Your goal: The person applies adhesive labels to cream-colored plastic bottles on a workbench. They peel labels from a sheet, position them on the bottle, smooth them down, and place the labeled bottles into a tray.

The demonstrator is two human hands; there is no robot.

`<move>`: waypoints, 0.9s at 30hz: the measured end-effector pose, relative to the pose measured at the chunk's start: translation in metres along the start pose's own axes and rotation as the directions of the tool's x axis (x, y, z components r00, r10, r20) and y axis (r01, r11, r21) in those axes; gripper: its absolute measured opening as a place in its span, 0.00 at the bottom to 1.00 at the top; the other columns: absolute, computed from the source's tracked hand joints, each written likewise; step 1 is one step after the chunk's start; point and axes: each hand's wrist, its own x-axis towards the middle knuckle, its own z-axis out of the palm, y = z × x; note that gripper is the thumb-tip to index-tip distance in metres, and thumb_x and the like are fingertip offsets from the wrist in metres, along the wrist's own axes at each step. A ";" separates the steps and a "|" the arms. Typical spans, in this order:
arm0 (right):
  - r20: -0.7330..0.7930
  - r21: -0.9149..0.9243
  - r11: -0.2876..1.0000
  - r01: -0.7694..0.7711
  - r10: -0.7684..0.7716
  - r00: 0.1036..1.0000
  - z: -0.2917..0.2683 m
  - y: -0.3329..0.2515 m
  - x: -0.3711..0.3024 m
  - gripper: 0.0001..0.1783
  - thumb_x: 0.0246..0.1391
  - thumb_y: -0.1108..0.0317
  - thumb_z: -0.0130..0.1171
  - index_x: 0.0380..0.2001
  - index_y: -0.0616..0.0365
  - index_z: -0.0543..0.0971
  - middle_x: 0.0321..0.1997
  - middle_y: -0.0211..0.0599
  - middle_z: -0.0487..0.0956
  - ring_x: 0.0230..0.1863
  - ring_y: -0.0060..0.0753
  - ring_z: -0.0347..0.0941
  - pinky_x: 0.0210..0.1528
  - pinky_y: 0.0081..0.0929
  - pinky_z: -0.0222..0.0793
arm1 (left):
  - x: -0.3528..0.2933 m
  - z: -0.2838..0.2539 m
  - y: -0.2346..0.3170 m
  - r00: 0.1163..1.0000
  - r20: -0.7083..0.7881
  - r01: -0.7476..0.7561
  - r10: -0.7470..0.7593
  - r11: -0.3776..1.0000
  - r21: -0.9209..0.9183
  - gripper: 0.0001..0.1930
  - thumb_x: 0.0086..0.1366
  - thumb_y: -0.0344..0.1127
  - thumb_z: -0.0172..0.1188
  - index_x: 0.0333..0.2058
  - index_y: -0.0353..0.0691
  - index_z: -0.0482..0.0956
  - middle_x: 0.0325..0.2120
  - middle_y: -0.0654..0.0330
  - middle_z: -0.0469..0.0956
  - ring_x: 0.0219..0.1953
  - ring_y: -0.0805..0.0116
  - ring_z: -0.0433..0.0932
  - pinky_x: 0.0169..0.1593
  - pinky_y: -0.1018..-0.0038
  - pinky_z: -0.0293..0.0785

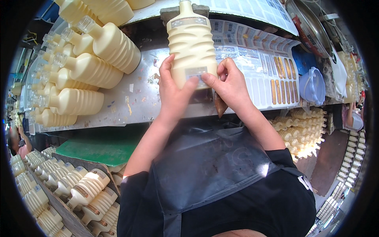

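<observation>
A cream ribbed plastic bottle (192,49) stretches away from me over the worktable, its neck at a dark grey block (167,14). My left hand (173,91) wraps the left side of its base, thumb on a small clear label (196,75) with printing. From the other side, my right hand (231,85) presses its thumb at the label's right edge, with its fingers curled beside the bottle. Another printed label (189,21) sits near the bottle's shoulder. Below my right hand juts a brown pointed piece (220,106); whether I hold it cannot be made out.
Stacked cream bottles (85,71) lie at left on the metal table (130,98). To the right are label sheets (252,71) with gold strips and a lilac bucket (312,86). A green board (98,146) and crated bottles (90,185) sit lower left. Other people appear at both far edges.
</observation>
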 end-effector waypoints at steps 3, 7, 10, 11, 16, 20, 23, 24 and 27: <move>0.002 0.006 1.000 -0.002 0.002 1.000 0.001 -0.001 -0.001 0.26 0.51 0.53 0.76 0.30 0.55 0.67 0.25 0.23 0.66 0.28 0.16 0.59 0.30 0.20 0.63 | 0.000 0.000 -0.001 1.000 0.000 -0.007 0.007 1.000 0.009 0.43 0.59 0.40 0.69 0.67 0.32 0.56 0.59 0.40 0.69 0.59 0.52 0.73 0.63 0.60 0.69; 0.003 0.025 1.000 -0.015 0.015 1.000 0.001 -0.003 0.000 0.27 0.50 0.52 0.76 0.29 0.55 0.67 0.25 0.23 0.66 0.28 0.17 0.59 0.30 0.21 0.63 | 0.000 0.000 -0.002 1.000 -0.005 -0.003 0.003 1.000 0.010 0.43 0.59 0.40 0.69 0.67 0.32 0.56 0.59 0.40 0.68 0.60 0.52 0.72 0.64 0.59 0.69; 0.003 0.019 1.000 0.010 -0.010 1.000 0.000 -0.001 0.001 0.28 0.50 0.51 0.76 0.29 0.55 0.67 0.25 0.23 0.66 0.28 0.17 0.60 0.30 0.21 0.63 | 0.000 0.000 -0.002 1.000 0.000 -0.003 0.003 1.000 -0.026 0.43 0.59 0.40 0.69 0.67 0.31 0.56 0.59 0.40 0.68 0.60 0.52 0.72 0.64 0.59 0.68; -0.004 0.010 1.000 -0.002 0.002 1.000 0.001 0.001 0.001 0.28 0.49 0.51 0.76 0.29 0.55 0.67 0.25 0.23 0.66 0.28 0.18 0.59 0.30 0.21 0.63 | 0.000 0.001 -0.002 1.000 0.000 0.000 0.000 1.000 -0.014 0.43 0.60 0.40 0.69 0.67 0.31 0.56 0.59 0.40 0.68 0.60 0.52 0.72 0.64 0.59 0.68; -0.014 -0.007 0.998 0.062 -0.062 0.998 0.002 0.005 0.000 0.27 0.52 0.51 0.75 0.30 0.54 0.67 0.26 0.24 0.67 0.28 0.16 0.60 0.30 0.21 0.64 | 0.001 0.000 0.000 1.000 -0.001 0.025 -0.025 0.999 -0.025 0.45 0.58 0.41 0.70 0.67 0.31 0.56 0.59 0.40 0.68 0.60 0.52 0.72 0.64 0.60 0.69; 0.128 0.340 0.935 -0.099 0.058 0.990 -0.014 -0.009 0.010 0.17 0.60 0.56 0.69 0.36 0.56 0.75 0.28 0.24 0.72 0.29 0.15 0.65 0.32 0.20 0.66 | 0.000 -0.002 0.004 0.999 0.029 0.033 -0.032 0.999 -0.020 0.48 0.53 0.43 0.74 0.67 0.33 0.56 0.58 0.41 0.69 0.60 0.52 0.73 0.64 0.60 0.69; 0.290 0.610 0.737 -0.291 0.134 0.948 -0.043 -0.024 0.016 0.09 0.62 0.67 0.66 0.42 0.58 0.82 0.38 0.25 0.78 0.41 0.18 0.74 0.42 0.20 0.71 | 0.002 -0.001 0.006 0.999 0.017 0.034 -0.035 0.998 0.049 0.50 0.50 0.44 0.76 0.66 0.34 0.57 0.57 0.42 0.70 0.59 0.51 0.73 0.63 0.59 0.70; 0.177 0.502 0.863 -0.059 -0.036 0.984 -0.038 -0.028 0.015 0.10 0.60 0.69 0.67 0.43 0.59 0.82 0.39 0.26 0.78 0.42 0.20 0.75 0.44 0.20 0.71 | 0.003 -0.001 0.007 1.000 0.018 0.023 -0.025 0.995 0.093 0.50 0.50 0.44 0.76 0.66 0.34 0.57 0.57 0.42 0.70 0.59 0.50 0.73 0.63 0.59 0.70; 0.033 0.040 0.836 0.547 -0.548 0.836 -0.028 -0.036 0.013 0.15 0.53 0.74 0.68 0.45 0.63 0.82 0.38 0.32 0.81 0.41 0.28 0.80 0.47 0.24 0.76 | 0.004 -0.001 0.007 1.000 0.016 0.016 -0.019 0.989 0.149 0.50 0.49 0.44 0.76 0.66 0.36 0.57 0.58 0.42 0.70 0.60 0.49 0.73 0.63 0.58 0.70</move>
